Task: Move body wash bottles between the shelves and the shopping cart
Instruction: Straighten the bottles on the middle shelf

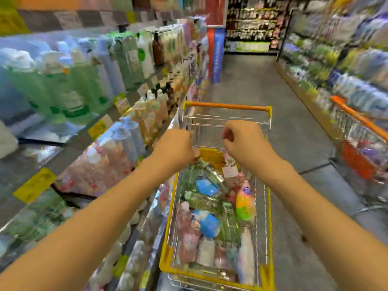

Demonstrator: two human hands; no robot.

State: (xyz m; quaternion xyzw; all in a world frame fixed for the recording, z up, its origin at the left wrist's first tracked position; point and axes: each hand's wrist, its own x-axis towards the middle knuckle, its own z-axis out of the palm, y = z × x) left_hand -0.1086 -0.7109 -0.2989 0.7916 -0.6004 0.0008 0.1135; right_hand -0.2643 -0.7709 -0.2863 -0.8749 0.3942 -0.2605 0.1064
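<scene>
Both hands, left hand (pixel 176 143) and right hand (pixel 241 139), hover curled and seemingly empty over the crammed shopping cart (pixel 165 255), so grabbing blind could topple the piled bottles (pixel 206 224).

Bright, even light; heavy blur, smeared and stretched at edges

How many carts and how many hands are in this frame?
Carts: 2, the yellow cart in front and the orange cart at right
Hands: 2, the left hand and the right hand, both over the yellow cart
Total: 4
Bottles are too blurred to count.
</scene>
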